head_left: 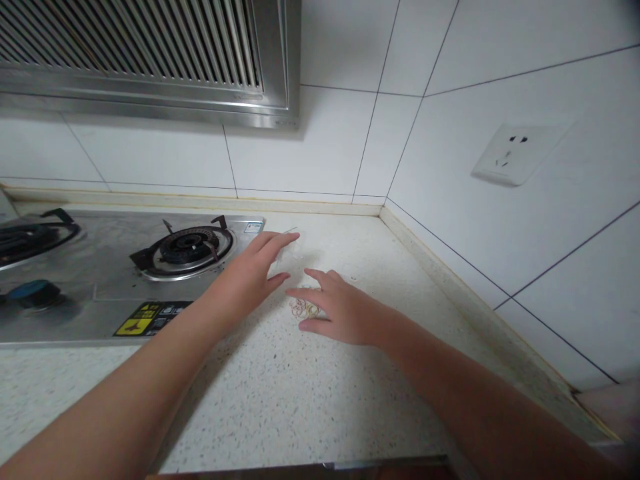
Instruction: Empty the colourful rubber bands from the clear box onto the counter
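Note:
A small pile of thin red and yellow rubber bands [303,308] lies on the speckled countertop [300,400]. Just over its right side is my right hand [337,307], fingers apart and nothing held; it hides part of the pile. My left hand [257,270] hovers by the stove's right edge, its thumb and fingers spread. Something clear and faint, perhaps plastic, shows beside the left fingertips; its kind is too indistinct to name, and I cannot tell if the hand touches it.
On the left is a steel gas stove [107,293] with a right burner [190,248] and a dark knob [35,293]. A range hood [277,67] hangs above it. White tiled walls meet at the back corner, and a socket [515,153] is on the right wall.

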### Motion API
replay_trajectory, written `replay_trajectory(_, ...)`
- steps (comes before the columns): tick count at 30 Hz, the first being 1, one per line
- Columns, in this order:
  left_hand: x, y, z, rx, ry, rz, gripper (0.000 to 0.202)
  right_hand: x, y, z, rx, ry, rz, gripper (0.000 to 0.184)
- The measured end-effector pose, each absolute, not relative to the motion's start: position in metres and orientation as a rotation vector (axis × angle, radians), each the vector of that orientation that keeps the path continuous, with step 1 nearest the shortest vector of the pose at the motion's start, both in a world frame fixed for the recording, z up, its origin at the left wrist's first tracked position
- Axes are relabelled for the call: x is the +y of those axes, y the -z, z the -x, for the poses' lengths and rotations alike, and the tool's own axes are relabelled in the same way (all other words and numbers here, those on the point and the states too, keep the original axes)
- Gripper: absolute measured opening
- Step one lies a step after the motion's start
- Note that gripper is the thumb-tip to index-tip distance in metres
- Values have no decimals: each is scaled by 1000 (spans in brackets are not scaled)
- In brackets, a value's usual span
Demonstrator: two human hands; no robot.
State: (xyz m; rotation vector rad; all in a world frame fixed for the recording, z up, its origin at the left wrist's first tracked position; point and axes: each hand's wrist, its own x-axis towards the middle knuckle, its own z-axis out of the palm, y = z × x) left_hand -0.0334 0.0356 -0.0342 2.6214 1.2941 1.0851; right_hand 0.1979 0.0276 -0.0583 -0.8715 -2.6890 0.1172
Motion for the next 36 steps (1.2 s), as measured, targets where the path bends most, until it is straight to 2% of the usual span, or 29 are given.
replay_trajectory(4, 39, 36, 35, 1302, -1068, -2580, 65, 31, 53, -193, -2866, -107, 802, 36)
replay_trajectory(8, 42, 39, 38, 1279, -1084, -2557, 68, 36, 50, -192, -2775, -404, 873, 23)
replay_trajectory(14, 44, 40, 39, 1206, -1183, -2511, 68, 44, 50, -196, -2672, -532, 903, 13)
replay_trajectory(19, 58, 38, 55, 1251, -1424, -2280, 67, 52, 56, -196, -2493, -689, 1059, 12)
replay_trajectory(24, 75, 35, 81, 1335, -1705, -1960, 70, 69, 47, -178, -2361, -805, 1158, 20)
replay_trajectory(30, 79, 31, 93, 1413, -1822, -1849, 70, 107, 12, -127, -2359, -748, 1151, 14)
replay_trajectory(36, 80, 29, 98, 1517, -1872, -1821, 70, 134, 4, -83, -2450, -610, 1197, 17)
